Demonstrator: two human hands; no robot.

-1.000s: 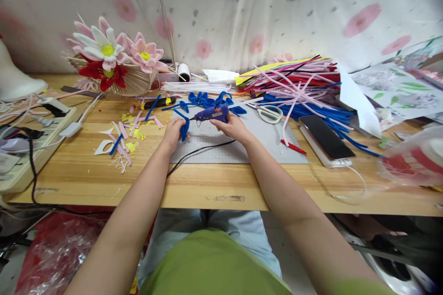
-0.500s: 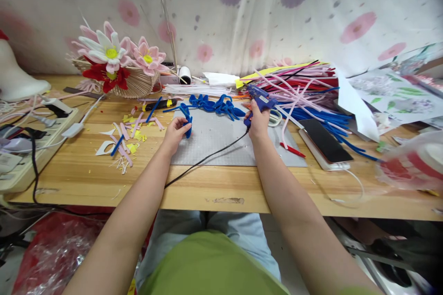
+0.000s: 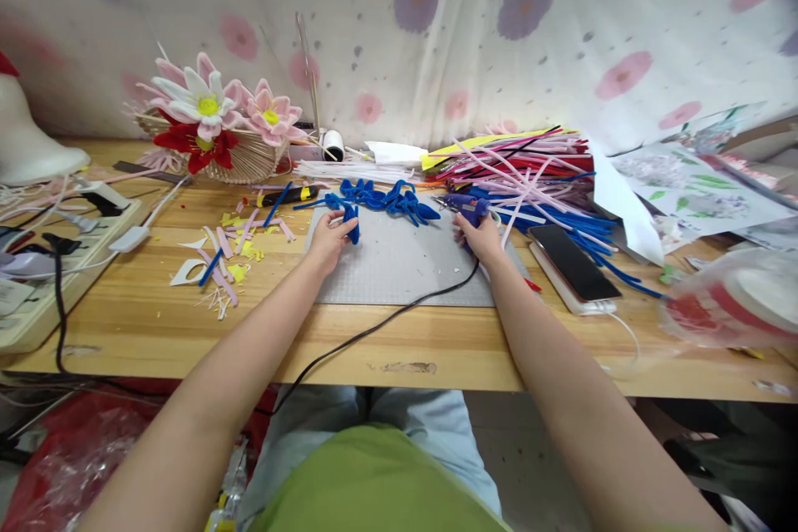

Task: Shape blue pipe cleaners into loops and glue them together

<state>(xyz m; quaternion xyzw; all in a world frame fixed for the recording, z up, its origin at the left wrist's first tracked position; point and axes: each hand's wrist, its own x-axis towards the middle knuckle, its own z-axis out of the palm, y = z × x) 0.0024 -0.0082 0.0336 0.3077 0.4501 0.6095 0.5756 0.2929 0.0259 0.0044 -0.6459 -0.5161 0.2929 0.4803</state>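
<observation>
My left hand (image 3: 330, 239) pinches a bent blue pipe-cleaner piece (image 3: 352, 226) at the left part of the grey cutting mat (image 3: 399, 270). Just beyond it lies a string of looped blue pipe-cleaner shapes (image 3: 390, 198) along the mat's far edge. My right hand (image 3: 481, 238) grips the blue glue gun (image 3: 465, 204), which rests low at the mat's right far corner. Its black cord (image 3: 386, 317) runs across the mat and off the table's front edge.
A heap of coloured pipe cleaners (image 3: 529, 170) lies behind the right hand, with a phone (image 3: 572, 262) on a white power bank beside it. Pink and yellow scraps (image 3: 228, 253) litter the left. A basket of fabric flowers (image 3: 215, 129) and a power strip (image 3: 43, 270) stand further left.
My right hand has carried the glue gun from the mat's middle to the right and lowered it at the mat's corner. My left hand has kept the blue piece and shifted slightly right.
</observation>
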